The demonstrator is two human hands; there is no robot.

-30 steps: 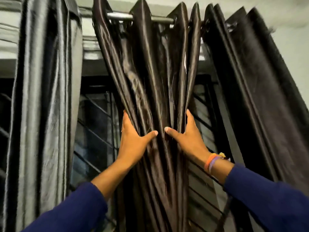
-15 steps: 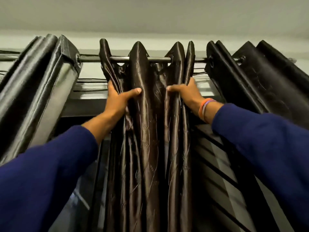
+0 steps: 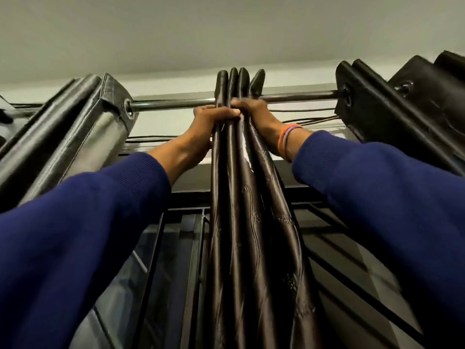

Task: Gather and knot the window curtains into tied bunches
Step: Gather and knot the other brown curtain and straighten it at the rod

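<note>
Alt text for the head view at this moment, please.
Both hands, left hand and right hand, squeeze the brown middle curtain into a tight bunch just under the metal rod. Other curtains hang bunched at either side.

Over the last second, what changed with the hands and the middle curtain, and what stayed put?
Both hands slid up the middle curtain to just under the rod. The left hand and right hand squeezed its spread folds into one tight bunch. The left curtain and right curtain stayed hanging, untouched.
</note>
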